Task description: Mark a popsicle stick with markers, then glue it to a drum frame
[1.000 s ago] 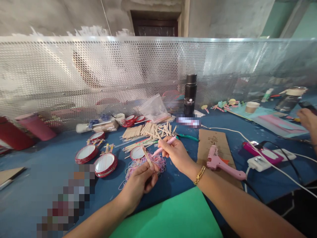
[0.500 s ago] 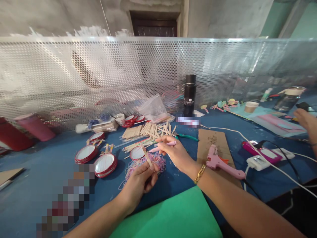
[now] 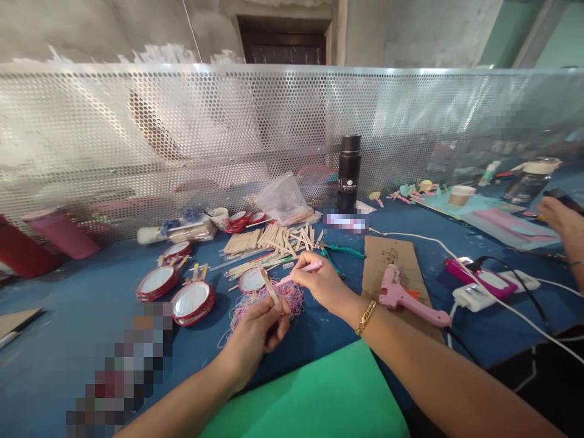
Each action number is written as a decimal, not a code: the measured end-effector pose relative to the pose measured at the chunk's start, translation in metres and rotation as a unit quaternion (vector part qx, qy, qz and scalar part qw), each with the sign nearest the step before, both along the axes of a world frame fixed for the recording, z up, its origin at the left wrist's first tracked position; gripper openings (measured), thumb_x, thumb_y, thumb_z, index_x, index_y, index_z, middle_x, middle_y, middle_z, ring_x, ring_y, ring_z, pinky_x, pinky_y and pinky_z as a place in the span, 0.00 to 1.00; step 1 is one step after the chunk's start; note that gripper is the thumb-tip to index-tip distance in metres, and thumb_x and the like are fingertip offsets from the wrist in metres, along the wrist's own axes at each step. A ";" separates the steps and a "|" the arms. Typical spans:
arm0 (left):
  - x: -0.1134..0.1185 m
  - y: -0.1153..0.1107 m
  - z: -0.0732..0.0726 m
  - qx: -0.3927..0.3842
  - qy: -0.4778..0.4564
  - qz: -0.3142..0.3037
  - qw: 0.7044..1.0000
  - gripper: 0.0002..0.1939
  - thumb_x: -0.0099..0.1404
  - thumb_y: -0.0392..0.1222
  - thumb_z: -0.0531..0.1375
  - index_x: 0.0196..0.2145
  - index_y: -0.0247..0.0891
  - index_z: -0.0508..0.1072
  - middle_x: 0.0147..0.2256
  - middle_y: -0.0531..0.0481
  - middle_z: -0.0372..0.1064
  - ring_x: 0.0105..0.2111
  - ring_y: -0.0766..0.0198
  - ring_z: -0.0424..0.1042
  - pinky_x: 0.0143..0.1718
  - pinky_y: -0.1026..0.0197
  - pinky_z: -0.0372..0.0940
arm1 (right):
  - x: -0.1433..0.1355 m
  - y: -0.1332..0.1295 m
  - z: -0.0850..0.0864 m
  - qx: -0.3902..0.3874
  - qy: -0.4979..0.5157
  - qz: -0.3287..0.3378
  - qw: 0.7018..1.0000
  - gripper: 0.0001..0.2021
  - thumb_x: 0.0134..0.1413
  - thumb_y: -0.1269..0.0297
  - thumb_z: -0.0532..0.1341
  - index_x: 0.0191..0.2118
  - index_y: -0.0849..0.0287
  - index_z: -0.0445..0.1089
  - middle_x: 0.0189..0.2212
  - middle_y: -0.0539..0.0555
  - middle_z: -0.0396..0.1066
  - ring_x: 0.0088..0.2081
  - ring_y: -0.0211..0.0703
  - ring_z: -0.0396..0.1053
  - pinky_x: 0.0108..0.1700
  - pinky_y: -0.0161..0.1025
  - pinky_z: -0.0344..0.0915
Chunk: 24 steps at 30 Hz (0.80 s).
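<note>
Between the thumb and fingers of my left hand (image 3: 261, 325), a flat wooden craft stick (image 3: 266, 280) points up and away, slightly tilted. My right hand (image 3: 322, 286) is closed round a slim pink pen (image 3: 312, 266), its front end pointing left at the stick; I cannot tell whether they touch. Under both hands lies a tangle of pastel rubber bands or loops (image 3: 292, 299). A round, red-rimmed piece with a pale top (image 3: 252, 280) sits just behind it, and a heap of craft sticks (image 3: 278, 239) lies beyond.
More red-rimmed round pieces (image 3: 191, 302) stand left. To the right, a pink glue gun (image 3: 404, 298) rests on cardboard (image 3: 371, 267), near a power strip (image 3: 474, 299) and cords. Green pliers (image 3: 344, 250), a black bottle (image 3: 349, 173), a green sheet (image 3: 310, 395) and another person's hand (image 3: 561, 220) are around.
My right hand's fingers have drawn in round the pink pen, whose front end has shifted slightly right. My left hand and the stick have barely moved. The other person's hand is slightly lower.
</note>
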<state>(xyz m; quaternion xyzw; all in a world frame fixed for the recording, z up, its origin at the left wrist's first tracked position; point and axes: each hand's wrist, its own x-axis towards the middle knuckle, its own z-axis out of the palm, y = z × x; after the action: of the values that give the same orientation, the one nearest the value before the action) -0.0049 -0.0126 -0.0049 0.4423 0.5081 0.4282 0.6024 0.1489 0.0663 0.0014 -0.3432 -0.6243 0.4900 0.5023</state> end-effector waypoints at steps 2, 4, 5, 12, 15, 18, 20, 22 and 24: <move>0.000 0.000 0.000 0.000 -0.001 0.000 1.000 0.16 0.60 0.54 0.62 0.32 0.38 0.69 0.17 0.60 0.59 0.15 0.73 0.49 0.17 0.67 0.40 | 0.001 0.001 0.000 -0.009 0.012 -0.007 1.000 0.07 0.46 0.66 0.61 0.22 0.57 0.63 0.21 0.46 0.62 0.26 0.37 0.57 0.29 0.35 0.53; 0.000 -0.001 0.001 0.000 0.001 -0.002 1.000 0.16 0.60 0.54 0.62 0.33 0.38 0.69 0.17 0.60 0.60 0.15 0.73 0.49 0.17 0.67 0.40 | 0.000 0.000 0.000 -0.012 0.020 0.003 1.000 0.06 0.46 0.66 0.61 0.23 0.58 0.64 0.22 0.46 0.63 0.27 0.37 0.58 0.30 0.35 0.54; 0.000 -0.001 0.001 0.000 0.002 -0.002 1.000 0.16 0.60 0.54 0.62 0.32 0.38 0.69 0.17 0.60 0.60 0.15 0.73 0.49 0.17 0.67 0.40 | 0.000 0.000 -0.001 -0.010 0.019 0.011 1.000 0.06 0.46 0.65 0.61 0.23 0.58 0.65 0.22 0.46 0.63 0.26 0.37 0.58 0.30 0.35 0.54; 0.000 0.000 0.001 0.003 0.001 -0.004 1.000 0.16 0.60 0.54 0.62 0.32 0.38 0.69 0.17 0.59 0.60 0.15 0.73 0.49 0.17 0.67 0.39 | 0.002 0.000 -0.001 -0.003 0.010 0.009 1.000 0.06 0.46 0.68 0.61 0.22 0.58 0.64 0.21 0.45 0.61 0.25 0.36 0.56 0.29 0.35 0.51; 0.000 0.000 0.000 0.004 0.002 -0.002 1.000 0.15 0.60 0.53 0.62 0.33 0.38 0.69 0.17 0.59 0.60 0.15 0.73 0.49 0.17 0.67 0.40 | 0.001 -0.002 0.001 -0.002 0.011 0.020 1.000 0.05 0.46 0.67 0.61 0.23 0.58 0.65 0.21 0.45 0.61 0.26 0.36 0.56 0.29 0.35 0.52; 0.000 0.000 0.001 0.006 0.003 0.000 1.000 0.15 0.61 0.54 0.62 0.33 0.38 0.69 0.17 0.59 0.60 0.15 0.73 0.50 0.17 0.67 0.40 | 0.001 -0.004 0.002 0.006 0.000 0.032 0.999 0.05 0.46 0.67 0.60 0.23 0.58 0.65 0.22 0.46 0.62 0.26 0.36 0.57 0.29 0.35 0.52; 0.001 0.000 0.001 0.007 0.002 0.002 1.000 0.15 0.60 0.54 0.62 0.32 0.38 0.69 0.18 0.59 0.60 0.15 0.73 0.49 0.17 0.67 0.40 | 0.001 -0.004 0.003 0.006 -0.007 0.026 1.000 0.05 0.45 0.68 0.60 0.23 0.58 0.65 0.21 0.46 0.62 0.26 0.36 0.57 0.29 0.35 0.51; 0.000 0.001 0.000 0.006 -0.001 0.000 1.000 0.15 0.60 0.53 0.62 0.32 0.38 0.69 0.18 0.59 0.60 0.15 0.73 0.49 0.17 0.67 0.40 | 0.002 -0.002 0.002 0.005 -0.011 0.012 1.000 0.05 0.45 0.68 0.60 0.22 0.57 0.65 0.21 0.45 0.61 0.25 0.37 0.56 0.28 0.35 0.51; 0.000 0.001 0.000 0.007 -0.001 -0.001 1.000 0.15 0.60 0.53 0.62 0.32 0.38 0.69 0.17 0.59 0.60 0.15 0.73 0.49 0.17 0.67 0.40 | 0.003 -0.001 0.001 0.003 -0.007 0.006 1.000 0.05 0.45 0.67 0.61 0.22 0.57 0.65 0.20 0.45 0.61 0.25 0.36 0.56 0.28 0.35 0.51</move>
<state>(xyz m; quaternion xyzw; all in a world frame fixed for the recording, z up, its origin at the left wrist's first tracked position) -0.0050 -0.0120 -0.0051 0.4468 0.5042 0.4310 0.6003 0.1515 0.0656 0.0028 -0.3416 -0.6312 0.4890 0.4957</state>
